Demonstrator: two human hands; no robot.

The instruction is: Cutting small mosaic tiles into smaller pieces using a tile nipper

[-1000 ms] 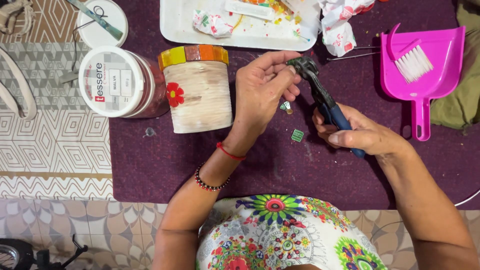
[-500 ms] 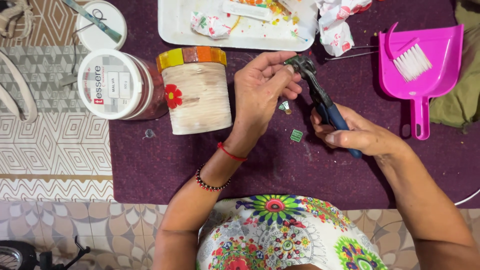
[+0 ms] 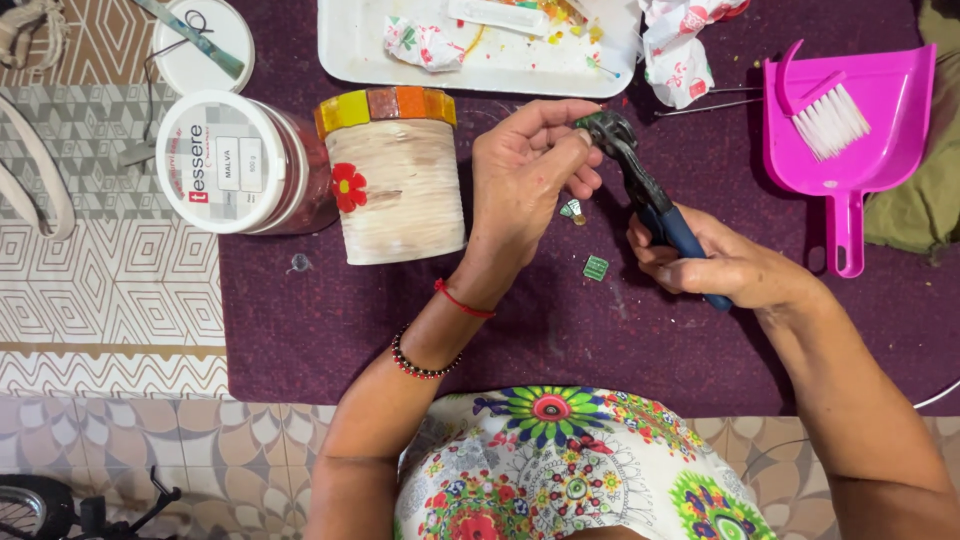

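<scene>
Your left hand (image 3: 525, 175) wears two wrist bands: a thin red thread and, toward seven o'clock, a string of dark and red beads. Your right hand (image 3: 725, 268) is bare. At six o'clock your white garment shows bright floral mandalas.

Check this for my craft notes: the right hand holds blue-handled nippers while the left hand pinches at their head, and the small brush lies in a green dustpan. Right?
Not quite. The head view shows the white-bristled small brush lying in a pink plastic dustpan, not a green one. The rest stands: right hand on the blue-handled nippers, left hand pinching at their head.
</scene>
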